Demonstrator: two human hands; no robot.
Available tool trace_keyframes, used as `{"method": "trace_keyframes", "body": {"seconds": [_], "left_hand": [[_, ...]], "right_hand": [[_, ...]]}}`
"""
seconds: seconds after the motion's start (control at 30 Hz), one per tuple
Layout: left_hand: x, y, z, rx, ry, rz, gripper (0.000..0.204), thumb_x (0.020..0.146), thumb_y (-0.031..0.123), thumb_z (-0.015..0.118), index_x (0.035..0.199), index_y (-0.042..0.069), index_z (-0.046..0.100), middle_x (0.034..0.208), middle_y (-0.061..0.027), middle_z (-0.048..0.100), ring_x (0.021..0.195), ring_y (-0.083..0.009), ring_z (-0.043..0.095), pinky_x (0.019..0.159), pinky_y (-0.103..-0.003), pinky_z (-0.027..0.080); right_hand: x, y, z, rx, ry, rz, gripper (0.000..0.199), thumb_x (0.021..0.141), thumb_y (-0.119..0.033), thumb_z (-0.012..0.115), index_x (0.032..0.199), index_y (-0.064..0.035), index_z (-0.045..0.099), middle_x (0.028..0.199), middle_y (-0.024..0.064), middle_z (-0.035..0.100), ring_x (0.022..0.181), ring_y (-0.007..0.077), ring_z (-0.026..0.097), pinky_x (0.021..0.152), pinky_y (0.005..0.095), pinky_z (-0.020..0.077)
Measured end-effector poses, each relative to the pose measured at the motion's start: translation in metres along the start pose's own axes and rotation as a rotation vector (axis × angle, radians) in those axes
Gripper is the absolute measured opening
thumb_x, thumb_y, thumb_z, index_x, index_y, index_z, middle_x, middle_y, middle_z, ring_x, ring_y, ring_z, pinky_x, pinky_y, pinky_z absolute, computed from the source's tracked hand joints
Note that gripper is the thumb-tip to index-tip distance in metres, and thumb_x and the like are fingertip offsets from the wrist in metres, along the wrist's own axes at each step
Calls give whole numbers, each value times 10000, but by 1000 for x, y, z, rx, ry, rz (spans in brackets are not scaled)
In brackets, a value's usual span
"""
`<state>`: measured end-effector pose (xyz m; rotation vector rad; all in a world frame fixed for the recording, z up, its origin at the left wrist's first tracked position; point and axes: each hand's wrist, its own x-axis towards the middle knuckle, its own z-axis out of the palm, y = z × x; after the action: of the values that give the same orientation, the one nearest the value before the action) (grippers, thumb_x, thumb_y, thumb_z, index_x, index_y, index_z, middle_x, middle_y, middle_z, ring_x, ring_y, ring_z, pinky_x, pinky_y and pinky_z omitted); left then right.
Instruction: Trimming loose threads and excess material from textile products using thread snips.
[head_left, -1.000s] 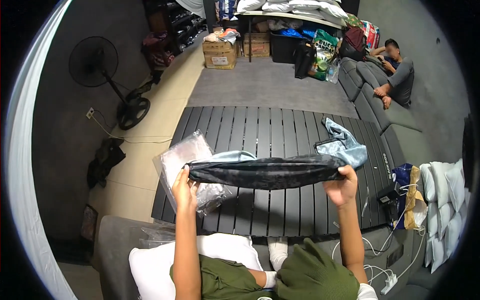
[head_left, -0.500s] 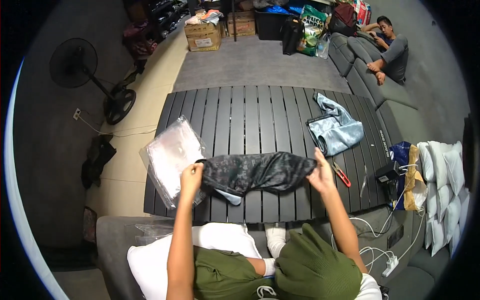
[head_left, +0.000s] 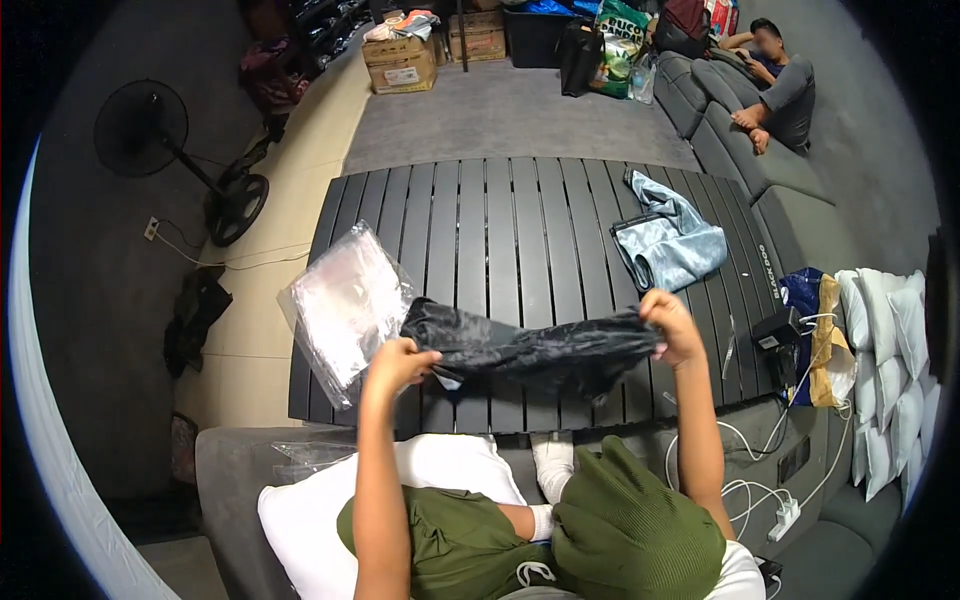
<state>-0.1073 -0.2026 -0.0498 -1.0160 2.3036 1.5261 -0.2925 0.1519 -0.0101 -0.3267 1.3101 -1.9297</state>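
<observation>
A dark camouflage-patterned cloth (head_left: 535,345) stretches sideways between my two hands, above the near part of the black slatted table (head_left: 500,225). My left hand (head_left: 400,362) pinches its left end. My right hand (head_left: 673,325) grips the right end, fingers closed on the fabric. The cloth looks bunched and blurred, so its exact kind is unclear. Beside my left hand lies a stack of clear plastic bags (head_left: 350,295). A shiny light-blue cloth (head_left: 675,245) rests folded on the table beyond my right hand.
A clear strip (head_left: 730,345) lies at the table's right. Further right are a black box (head_left: 775,330), a paper bag (head_left: 828,355), white pillows (head_left: 885,350) and a power strip (head_left: 787,518). A person sits on the grey sofa (head_left: 765,165). A fan (head_left: 145,130) stands left.
Both hands have shifted right; the right hand has closed from spread fingers onto the cloth's end and pulled it outward. The cloth is narrower. The red-handled cutter is now hidden near my right arm.
</observation>
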Motion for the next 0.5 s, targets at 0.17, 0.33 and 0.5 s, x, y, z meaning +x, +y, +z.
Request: {"method": "trace_keyframes", "body": {"seconds": [0.17, 0.33, 0.5], "left_hand": [[-50, 30, -59, -834, -314, 356, 500, 738, 171, 625, 1142, -63, 447, 1032, -137, 570, 894, -201, 586, 791, -311, 477], [-48, 22, -70, -1222, -227, 448, 306, 828, 189, 552, 1040, -29, 516, 1004, -114, 596, 902, -195, 585, 830, -339, 456], [40, -34, -42, -1136, -411, 199, 249, 837, 285, 542, 1021, 119, 534, 979, -40, 597, 1004, -168, 521, 841, -328, 415]], "right_hand": [[-17, -6, -41, 171, 106, -388, 101, 810, -116, 535, 822, -94, 437, 760, 59, 549, 689, 218, 607, 605, 349, 515], [-23, -6, -29, 578, -60, -490, 349, 909, -134, 339, 1248, -187, 401, 1085, 155, 558, 988, 316, 551, 872, 521, 409], [23, 43, -70, 450, 145, -229, 402, 922, -274, 335, 1309, -164, 333, 1258, 104, 413, 1149, 251, 410, 969, 462, 305]]}}
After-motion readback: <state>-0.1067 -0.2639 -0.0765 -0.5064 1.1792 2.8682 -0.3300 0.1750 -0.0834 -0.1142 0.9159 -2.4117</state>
